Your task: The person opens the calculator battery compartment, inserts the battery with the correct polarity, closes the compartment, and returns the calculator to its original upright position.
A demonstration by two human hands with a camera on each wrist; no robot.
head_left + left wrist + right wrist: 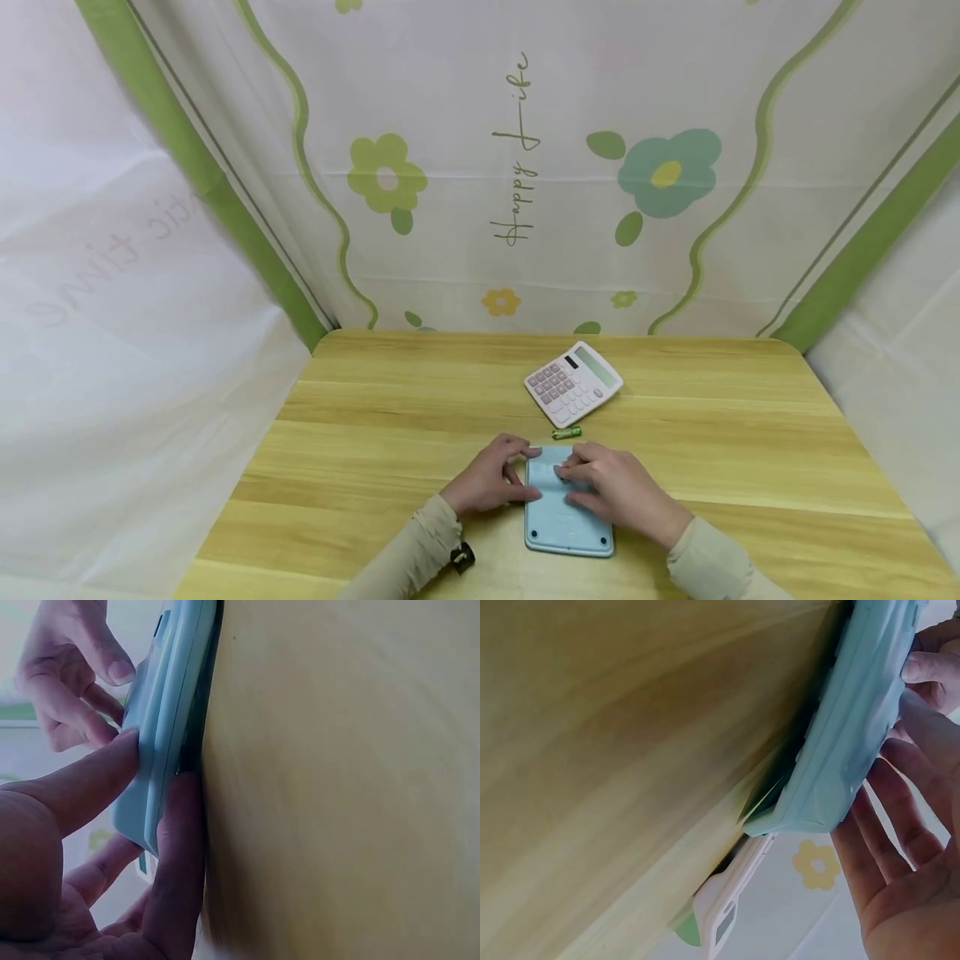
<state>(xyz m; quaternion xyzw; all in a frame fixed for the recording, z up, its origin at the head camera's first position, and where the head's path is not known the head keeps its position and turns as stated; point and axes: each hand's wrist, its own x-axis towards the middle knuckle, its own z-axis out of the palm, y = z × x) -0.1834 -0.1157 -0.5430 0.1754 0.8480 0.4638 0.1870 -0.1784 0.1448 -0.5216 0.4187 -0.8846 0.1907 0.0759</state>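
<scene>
A light blue calculator (570,525) lies face down, its back turned up. My left hand (491,479) holds its left edge, with the thumb on the back and a finger at the underside in the left wrist view. Over the upper part of the back is my right hand (618,487), its thumb and fingertips touching the surface, spread apart. A small dark spot shows beside the right fingertips, largely covered by them. In the right wrist view the right hand's fingers (900,817) are loosely bent beside the calculator (840,742). Just beyond the calculator lies a green battery (566,433).
A pale pink calculator (573,383) lies face up and angled, behind the battery. The wooden table (375,417) reaches back to a white fabric wall (450,100) printed with flowers. Fabric walls also stand at left and right.
</scene>
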